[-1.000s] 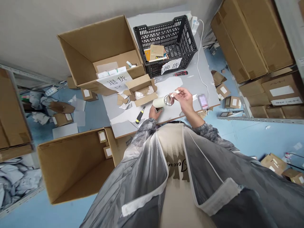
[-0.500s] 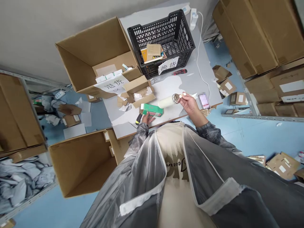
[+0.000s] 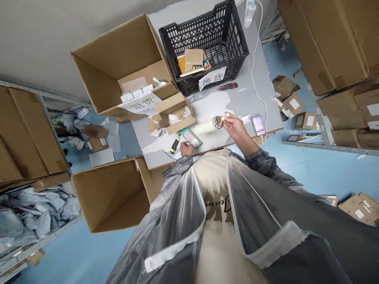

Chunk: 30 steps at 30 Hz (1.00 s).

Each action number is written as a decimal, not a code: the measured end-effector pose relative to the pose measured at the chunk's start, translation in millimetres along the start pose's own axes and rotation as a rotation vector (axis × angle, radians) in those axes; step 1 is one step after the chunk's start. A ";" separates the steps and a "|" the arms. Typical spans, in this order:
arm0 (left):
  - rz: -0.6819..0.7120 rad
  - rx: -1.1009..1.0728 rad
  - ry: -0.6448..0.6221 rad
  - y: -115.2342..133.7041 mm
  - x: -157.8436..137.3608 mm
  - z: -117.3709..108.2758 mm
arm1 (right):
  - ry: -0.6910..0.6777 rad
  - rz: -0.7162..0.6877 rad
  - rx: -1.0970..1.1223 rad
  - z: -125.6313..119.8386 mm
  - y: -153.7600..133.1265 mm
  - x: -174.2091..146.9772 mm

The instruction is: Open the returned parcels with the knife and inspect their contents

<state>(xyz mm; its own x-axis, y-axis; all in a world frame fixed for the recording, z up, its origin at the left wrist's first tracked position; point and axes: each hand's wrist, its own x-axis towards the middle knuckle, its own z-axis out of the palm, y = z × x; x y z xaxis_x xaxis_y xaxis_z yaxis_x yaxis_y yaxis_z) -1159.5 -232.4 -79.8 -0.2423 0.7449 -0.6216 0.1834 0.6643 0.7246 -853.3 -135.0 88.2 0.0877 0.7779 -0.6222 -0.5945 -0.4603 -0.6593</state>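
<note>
A green box (image 3: 191, 136) with a pink patch lies slanted on the table. At its near corner, the curled fingers of my left hand (image 3: 186, 149) grip the edge. A cream cylindrical bottle (image 3: 205, 126) with a shiny metal mouth lies on its side, the mouth facing right. Just beside that mouth, my right hand (image 3: 235, 128) pinches a small white piece (image 3: 226, 116); its exact kind is too small to tell. A black and yellow box cutter (image 3: 175, 144) lies left of the green box.
An opened small carton (image 3: 174, 116) stands behind the green box. Farther back are a large carton (image 3: 118, 59) and a black crate (image 3: 204, 35) holding small boxes. Red-handled cutter (image 3: 227, 86), phone (image 3: 258, 125) and white cable (image 3: 253, 71) lie to the right.
The green box has turned to a steeper slant and shifted slightly left. My left hand has moved to its near corner, its fingers now more curled. The right hand keeps its pinch beside the bottle mouth.
</note>
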 end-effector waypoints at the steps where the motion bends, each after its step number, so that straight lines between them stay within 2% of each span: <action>1: 0.127 0.032 -0.004 10.9 -2.6 0.4 | -0.005 0.014 -0.002 1.9 0.1 1.1; 5: 0.794 0.178 -0.140 66.8 1.8 9.1 | -0.057 0.059 0.022 8.4 -1.8 8.6; 7: 0.912 0.176 -0.156 90.0 11.5 15.9 | -0.077 0.083 0.049 9.6 -4.7 16.7; 11: 0.877 -0.011 -0.201 105.9 27.9 25.1 | -0.004 0.144 0.140 3.4 -9.8 43.3; 16: 0.885 -0.169 -0.040 113.7 18.0 24.0 | 0.105 0.223 0.165 -8.4 9.5 71.1; 20: 0.943 -0.095 -0.043 140.1 -8.3 18.6 | 0.149 0.333 0.138 -6.5 45.3 72.6; 23: 0.905 0.032 -0.093 152.2 -26.8 20.7 | 0.136 0.392 0.142 -4.5 65.9 66.5; 26: 0.825 0.172 -0.159 142.4 -34.6 31.7 | 0.207 0.480 0.112 -10.1 77.1 58.8; 30: 0.725 0.280 -0.308 98.2 -27.2 52.2 | 0.314 0.609 0.002 -28.4 90.4 49.0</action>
<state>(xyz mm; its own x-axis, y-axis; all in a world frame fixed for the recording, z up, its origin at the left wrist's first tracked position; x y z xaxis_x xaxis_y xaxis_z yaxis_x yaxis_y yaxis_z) -1085.1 -184.2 -7.2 0.2906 0.9502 -0.1125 0.4337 -0.0260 0.9007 -880.0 -150.6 -13.9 -0.0352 0.2194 -0.9750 -0.6125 -0.7756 -0.1524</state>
